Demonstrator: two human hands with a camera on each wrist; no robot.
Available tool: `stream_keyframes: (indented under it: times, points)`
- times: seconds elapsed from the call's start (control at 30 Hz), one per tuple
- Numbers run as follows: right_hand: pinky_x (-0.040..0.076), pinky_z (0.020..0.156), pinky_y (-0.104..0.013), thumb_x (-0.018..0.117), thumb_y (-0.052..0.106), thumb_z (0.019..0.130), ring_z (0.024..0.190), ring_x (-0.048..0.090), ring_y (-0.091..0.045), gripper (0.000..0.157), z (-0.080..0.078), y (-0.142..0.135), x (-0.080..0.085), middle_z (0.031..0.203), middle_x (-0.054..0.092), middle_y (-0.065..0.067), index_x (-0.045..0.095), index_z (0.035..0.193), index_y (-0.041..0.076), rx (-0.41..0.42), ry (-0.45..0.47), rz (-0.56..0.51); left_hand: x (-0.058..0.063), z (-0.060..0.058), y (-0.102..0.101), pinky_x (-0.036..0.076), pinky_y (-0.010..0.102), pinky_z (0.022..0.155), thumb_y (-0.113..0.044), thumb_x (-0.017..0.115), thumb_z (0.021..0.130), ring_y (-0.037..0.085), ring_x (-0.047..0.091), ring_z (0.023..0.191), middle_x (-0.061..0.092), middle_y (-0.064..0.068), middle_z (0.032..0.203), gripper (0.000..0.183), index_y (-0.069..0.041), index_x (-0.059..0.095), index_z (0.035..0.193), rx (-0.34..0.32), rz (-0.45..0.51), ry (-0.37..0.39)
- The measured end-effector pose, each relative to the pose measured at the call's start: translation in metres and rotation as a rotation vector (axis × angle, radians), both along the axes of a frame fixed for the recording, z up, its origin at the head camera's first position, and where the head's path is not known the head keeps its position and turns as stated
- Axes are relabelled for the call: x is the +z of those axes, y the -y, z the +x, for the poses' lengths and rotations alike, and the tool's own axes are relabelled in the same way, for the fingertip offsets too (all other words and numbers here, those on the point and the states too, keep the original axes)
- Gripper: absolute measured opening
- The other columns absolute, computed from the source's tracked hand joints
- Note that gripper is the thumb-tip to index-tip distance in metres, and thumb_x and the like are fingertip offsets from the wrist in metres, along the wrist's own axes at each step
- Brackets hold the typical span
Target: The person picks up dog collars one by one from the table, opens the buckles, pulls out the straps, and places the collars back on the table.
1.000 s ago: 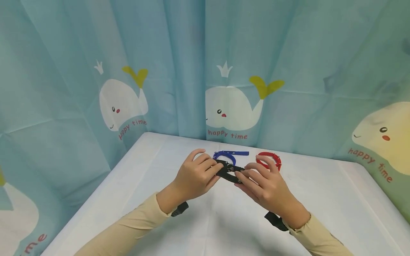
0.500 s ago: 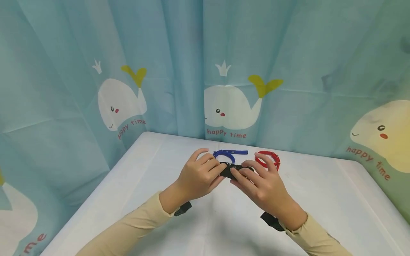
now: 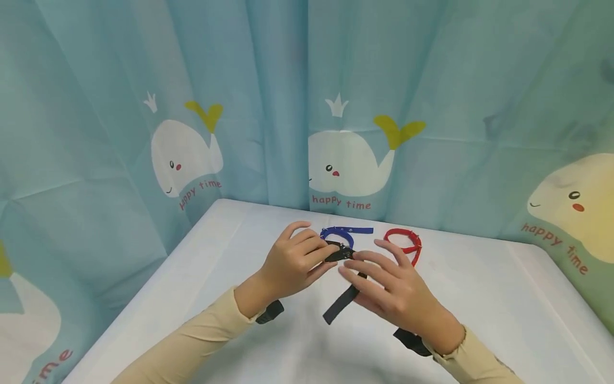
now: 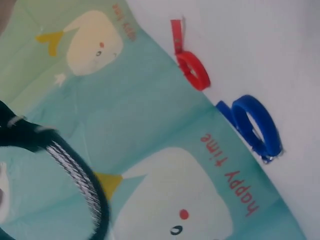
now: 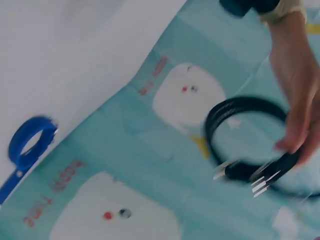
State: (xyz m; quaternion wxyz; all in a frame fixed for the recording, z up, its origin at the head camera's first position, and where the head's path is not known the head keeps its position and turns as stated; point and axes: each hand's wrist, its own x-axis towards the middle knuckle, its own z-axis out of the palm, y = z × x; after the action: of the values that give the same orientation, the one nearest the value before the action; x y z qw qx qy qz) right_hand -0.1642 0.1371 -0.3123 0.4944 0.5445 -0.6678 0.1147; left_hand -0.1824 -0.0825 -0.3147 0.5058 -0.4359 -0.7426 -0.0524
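Observation:
In the head view my left hand [image 3: 290, 266] pinches a black buckled collar [image 3: 339, 305] near its buckle, above the table. My right hand [image 3: 395, 285] is at the collar's other side, fingers spread and lightly bent, fingertips close to the buckle. The collar's strap end hangs down to the left below those fingers; the right thumb is hidden. From the right wrist, the collar [image 5: 245, 103] appears as a blurred loop with shiny metal parts, the left hand [image 5: 300, 95] gripping one side. The left wrist view catches part of the loop [image 4: 75, 172], with a pale, patterned inner face.
On the white table [image 3: 268, 224], towards its back edge, lie a blue collar [image 3: 360, 230] with its strap end pointing right and a red collar [image 3: 405, 232] further right. A light blue curtain [image 3: 278, 106] printed with whales hangs right behind the table.
The right fingers have spread around the collar. Its strap end, bunched between both hands before, now dangles below the right hand. The left hand keeps its pinch in nearly the same place.

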Motion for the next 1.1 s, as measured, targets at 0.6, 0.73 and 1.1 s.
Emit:
stream_keyframes:
  times: [0.6, 0.73, 1.1]
  points:
    - [0.038, 0.101, -0.045, 0.052, 0.026, 0.094, 0.084, 0.064, -0.023, 0.028, -0.017, -0.015, -0.001, 0.083, 0.070, -0.006, 0.071, 0.090, 0.006, 0.048, 0.211, -0.049, -0.001, -0.008, 0.010, 0.049, 0.033, 0.091, -0.023, 0.080, 0.073, 0.009, 0.064, 0.086, 0.070, -0.006, 0.088, 0.028, -0.016, 0.072, 0.099, -0.229, -0.098, 0.222]
    - [0.039, 0.096, -0.046, 0.053, 0.026, 0.094, 0.080, 0.063, -0.021, 0.028, -0.016, -0.014, 0.000, 0.081, 0.069, -0.006, 0.071, 0.088, 0.006, 0.045, 0.206, -0.058, 0.004, -0.005, 0.015, 0.049, 0.030, 0.091, -0.013, 0.075, 0.078, 0.012, 0.063, 0.093, 0.070, -0.004, 0.095, 0.024, -0.016, 0.071, 0.101, -0.122, -0.090, 0.412]
    - [0.040, 0.100, -0.045, 0.053, 0.038, 0.094, 0.082, 0.062, -0.020, 0.039, -0.014, -0.009, -0.004, 0.081, 0.068, -0.005, 0.070, 0.095, 0.003, -0.061, 0.330, -0.069, 0.015, 0.020, -0.012, 0.046, 0.033, 0.095, -0.031, 0.079, 0.074, 0.008, 0.063, 0.080, 0.071, -0.007, 0.081, 0.027, -0.014, 0.072, 0.094, 0.007, -0.018, 0.320]
